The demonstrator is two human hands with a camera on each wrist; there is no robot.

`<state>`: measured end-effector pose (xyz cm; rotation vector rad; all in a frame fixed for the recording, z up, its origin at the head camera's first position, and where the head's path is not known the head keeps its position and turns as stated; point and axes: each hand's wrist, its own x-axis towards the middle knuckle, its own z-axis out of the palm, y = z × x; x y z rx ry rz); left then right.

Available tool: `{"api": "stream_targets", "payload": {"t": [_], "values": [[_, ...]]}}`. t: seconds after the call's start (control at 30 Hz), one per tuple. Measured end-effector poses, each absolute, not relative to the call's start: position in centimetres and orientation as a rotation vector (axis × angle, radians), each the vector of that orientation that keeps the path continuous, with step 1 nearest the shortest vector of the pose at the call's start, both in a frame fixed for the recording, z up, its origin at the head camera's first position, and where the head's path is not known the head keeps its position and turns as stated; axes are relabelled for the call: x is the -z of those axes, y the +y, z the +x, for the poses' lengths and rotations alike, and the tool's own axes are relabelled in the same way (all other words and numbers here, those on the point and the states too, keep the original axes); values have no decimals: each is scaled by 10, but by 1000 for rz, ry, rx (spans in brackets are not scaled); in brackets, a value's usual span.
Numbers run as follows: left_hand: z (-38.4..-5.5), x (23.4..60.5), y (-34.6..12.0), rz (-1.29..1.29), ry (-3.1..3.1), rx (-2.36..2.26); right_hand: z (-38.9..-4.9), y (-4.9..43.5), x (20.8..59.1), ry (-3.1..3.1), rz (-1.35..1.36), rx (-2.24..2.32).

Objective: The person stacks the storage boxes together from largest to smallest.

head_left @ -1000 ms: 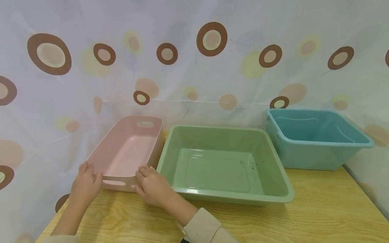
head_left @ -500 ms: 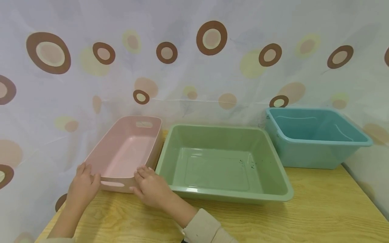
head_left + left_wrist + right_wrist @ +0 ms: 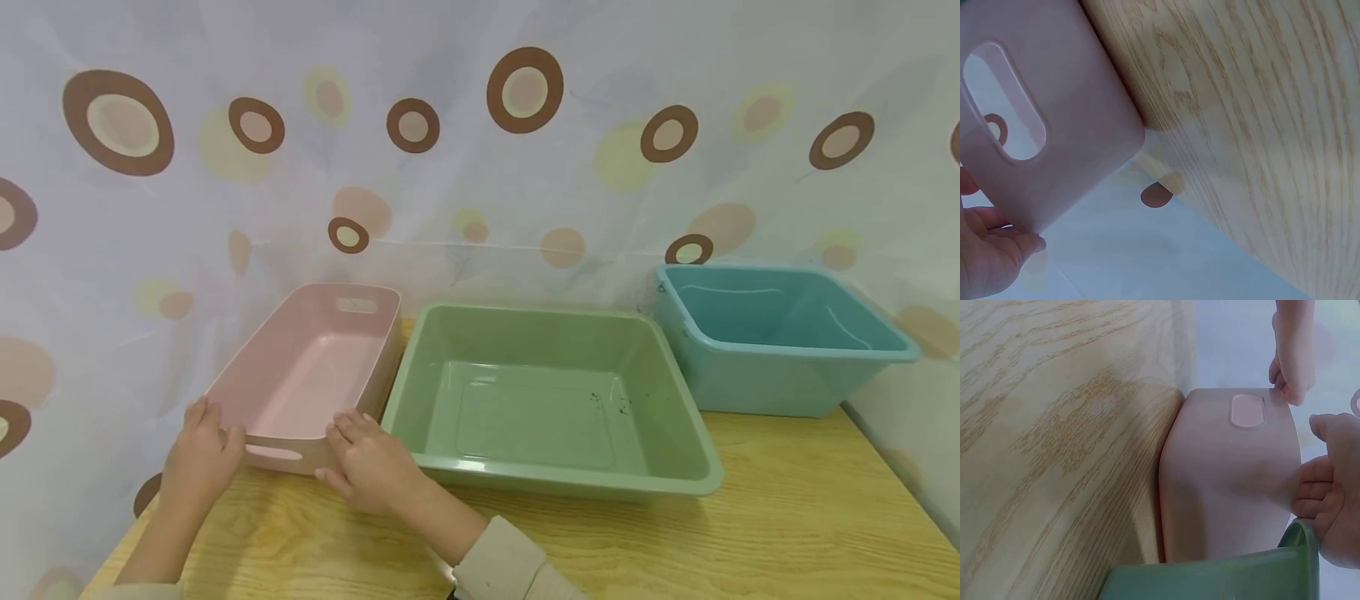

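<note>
A shallow pink storage bin [image 3: 300,387] with slot handles stands at the table's left, angled. At its near left corner my left hand [image 3: 201,454] holds the rim, the thumb in front and the fingers along the outer side. My right hand [image 3: 375,462] has its fingers bent over the near right corner. In the right wrist view, its thumb stands off the bin. The left wrist view shows the bin's handle slot beside my left hand [image 3: 991,256]. Inside the bin, nothing is visible.
A wide green basin [image 3: 555,479] stands close to the bin's right side, near my right forearm. Beyond it, a deeper blue tub [image 3: 780,379] sits at the back right. The wooden table [image 3: 600,550] meets a patterned curtain [image 3: 465,167] behind and at left.
Both hands and the near end of the pink bin shift slightly left. The hands keep their places on its corners. The green basin and blue tub stay put.
</note>
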<state>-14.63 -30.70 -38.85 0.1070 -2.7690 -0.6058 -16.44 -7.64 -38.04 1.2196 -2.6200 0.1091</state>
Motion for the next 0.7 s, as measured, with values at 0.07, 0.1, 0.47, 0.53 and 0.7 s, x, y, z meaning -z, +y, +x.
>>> {"api": "stream_targets", "payload": {"t": [0.07,0.1,0.47,0.53,0.7], "values": [[-147,389,-308,106,-2756,605,-164,-77,380,-2612,1221,-105],[-147,389,-308,106,-2751,602,-164,-77,381,-2610,1221,-98],[-149,394,-317,103,-2672,575,-160,-83,378,-2647,1235,-86],[-150,394,-320,80,-2650,572,-159,-84,378,-2646,1239,-86],[-151,396,-324,40,-2631,590,-158,-85,379,-2631,1264,-89]]}}
